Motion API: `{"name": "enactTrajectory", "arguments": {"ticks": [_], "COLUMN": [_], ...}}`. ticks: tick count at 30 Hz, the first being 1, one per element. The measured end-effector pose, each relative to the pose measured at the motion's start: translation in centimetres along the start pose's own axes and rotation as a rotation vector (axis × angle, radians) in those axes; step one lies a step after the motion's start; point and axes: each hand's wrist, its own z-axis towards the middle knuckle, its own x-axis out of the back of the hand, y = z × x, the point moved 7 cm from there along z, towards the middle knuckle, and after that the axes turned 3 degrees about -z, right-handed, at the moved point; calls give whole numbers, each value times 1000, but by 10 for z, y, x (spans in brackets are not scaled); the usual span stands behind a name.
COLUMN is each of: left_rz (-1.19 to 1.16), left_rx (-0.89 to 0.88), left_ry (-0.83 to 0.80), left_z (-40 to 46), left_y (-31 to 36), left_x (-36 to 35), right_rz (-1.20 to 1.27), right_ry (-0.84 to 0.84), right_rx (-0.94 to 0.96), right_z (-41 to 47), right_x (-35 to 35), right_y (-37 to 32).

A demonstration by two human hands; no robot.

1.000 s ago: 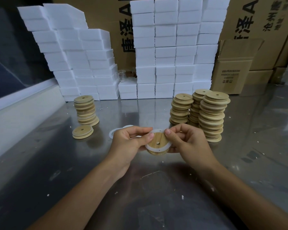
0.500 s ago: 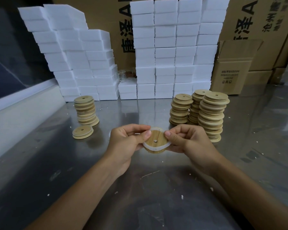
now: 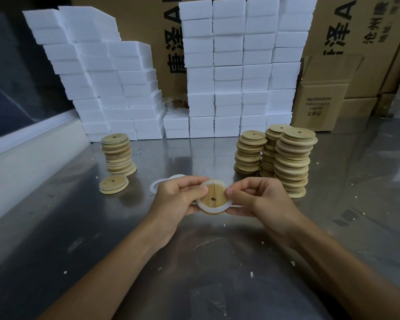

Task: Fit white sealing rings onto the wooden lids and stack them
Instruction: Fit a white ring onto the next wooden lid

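The big cardboard cartons (image 3: 346,24) bear large black characters "泽" and "A".

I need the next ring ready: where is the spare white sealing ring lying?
Head view: the spare sealing ring lies flat on the steel table, just behind the left hand.

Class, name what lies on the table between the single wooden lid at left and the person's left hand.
Head view: a loose white sealing ring, partly hidden behind the left hand; otherwise bare table.

Single head-worn view, looking forward and down across the counter (image 3: 217,285) from the near edge. Close above both forearms, hands mid-frame. Wide angle, reaching the far boxes (image 3: 319,93).
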Motion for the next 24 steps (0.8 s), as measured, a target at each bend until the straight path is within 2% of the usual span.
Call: {"name": "enactTrajectory", "arguments": {"ticks": [3, 7, 13, 21, 24], "left_rz": [70, 82, -99, -210, -247], "left_rx": [-24, -46, -10, 38, 47], "left_ry": [-66, -49, -19, -38, -38], "left_z": [-3, -2, -1, 0, 1], "left_y": [3, 4, 6, 4, 2], "left_x": [-5, -2, 1, 1, 0], "right_rz": [-109, -149, -167, -247, -230], "right_ry": [-22, -37, -75, -152, -130], "right_rx": [48, 62, 42, 74, 84], "right_z": [-2, -2, -3, -4, -4], "right_x": [-3, -5, -5, -5, -5], "right_y": [-5, -7, -7, -12, -13]}}
